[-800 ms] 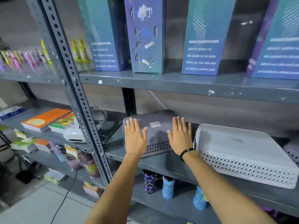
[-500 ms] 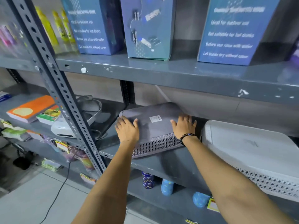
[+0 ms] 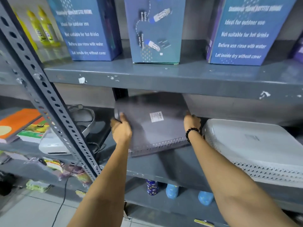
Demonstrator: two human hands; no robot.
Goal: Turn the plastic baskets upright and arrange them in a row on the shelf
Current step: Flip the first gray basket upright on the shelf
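From the head view, our left hand (image 3: 121,128) and right hand (image 3: 191,121) clasp the sides of the upside-down grey basket (image 3: 152,126), tilted on the middle shelf (image 3: 164,166) beside the white basket (image 3: 252,148). We judge flipping comes next, needing clearance under the shelf above. Fingertips are hidden; motion blurs edges.

My left hand (image 3: 121,128) and right hand (image 3: 192,120) hide the side edges of the grey basket (image 3: 152,128), and its far edge disappears behind the upper shelf (image 3: 164,79). My fingertips curl out of sight. The basket's sticker (image 3: 156,116) is too blurred to read. The white basket (image 3: 254,145) runs off the right edge.
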